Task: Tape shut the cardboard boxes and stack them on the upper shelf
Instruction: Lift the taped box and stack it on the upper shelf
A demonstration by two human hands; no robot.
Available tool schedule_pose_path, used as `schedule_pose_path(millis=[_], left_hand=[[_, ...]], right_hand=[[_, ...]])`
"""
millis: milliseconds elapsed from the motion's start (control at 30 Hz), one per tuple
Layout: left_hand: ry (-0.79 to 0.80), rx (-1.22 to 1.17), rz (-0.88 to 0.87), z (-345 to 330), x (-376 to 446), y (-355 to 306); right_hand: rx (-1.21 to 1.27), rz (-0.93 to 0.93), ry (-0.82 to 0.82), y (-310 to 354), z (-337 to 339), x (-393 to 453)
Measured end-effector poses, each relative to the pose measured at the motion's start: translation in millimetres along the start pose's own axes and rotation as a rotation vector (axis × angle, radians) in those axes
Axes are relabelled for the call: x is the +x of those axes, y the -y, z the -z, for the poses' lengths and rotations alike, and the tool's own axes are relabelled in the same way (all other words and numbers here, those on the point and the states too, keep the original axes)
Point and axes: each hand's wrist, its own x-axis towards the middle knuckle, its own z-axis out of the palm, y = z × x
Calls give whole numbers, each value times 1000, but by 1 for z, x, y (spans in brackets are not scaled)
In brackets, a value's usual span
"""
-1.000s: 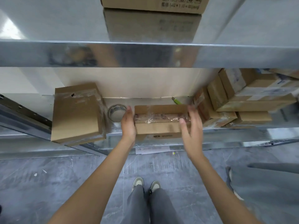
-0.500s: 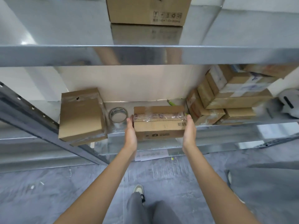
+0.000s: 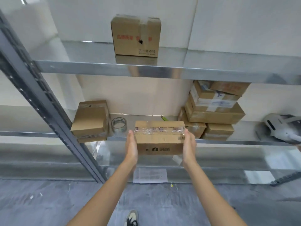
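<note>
A small cardboard box [image 3: 160, 137] with clear tape across its top is carried between my two hands, in front of the middle shelf's front edge. My left hand [image 3: 131, 145] presses flat against its left side. My right hand [image 3: 189, 144] presses flat against its right side, fingers straight. The upper shelf [image 3: 81, 67] is a shiny metal deck above, and one taped box [image 3: 136, 36] with red print stands on it near the middle.
On the middle shelf lie a clear tape roll [image 3: 118, 125], a taped box [image 3: 89, 121] at the left, a green cutter [image 3: 164, 118], a pile of several boxes [image 3: 213, 111] at the right and a white device [image 3: 283, 128]. A grey upright post [image 3: 40, 103] slants at the left.
My right hand closed onto the box's right side, and both hands have drawn the box forward off the middle shelf. My view tilted up, bringing the upper shelf and its box into sight.
</note>
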Motion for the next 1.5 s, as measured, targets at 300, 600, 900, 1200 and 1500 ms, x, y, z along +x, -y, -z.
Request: schedule_pose_path(millis=[300,600,900,1200,1500], left_hand=[[11,-53,-102,-13,-68,-40],[-140,-131,-326,-25,-104,-108],[-123,-79,-474,-49,-98,-201],[15,-63,-455,-84,-75,-268],[77,-40,-453,-123,-30,-265]], right_hand=[[-56,216,-1,47,40,-44],[-191,559,-218,126,56,-73],[-251,693,-286,236,49,-61],[-318,595,-274,307,39,-6],[-255,470,-160,309,37,64]])
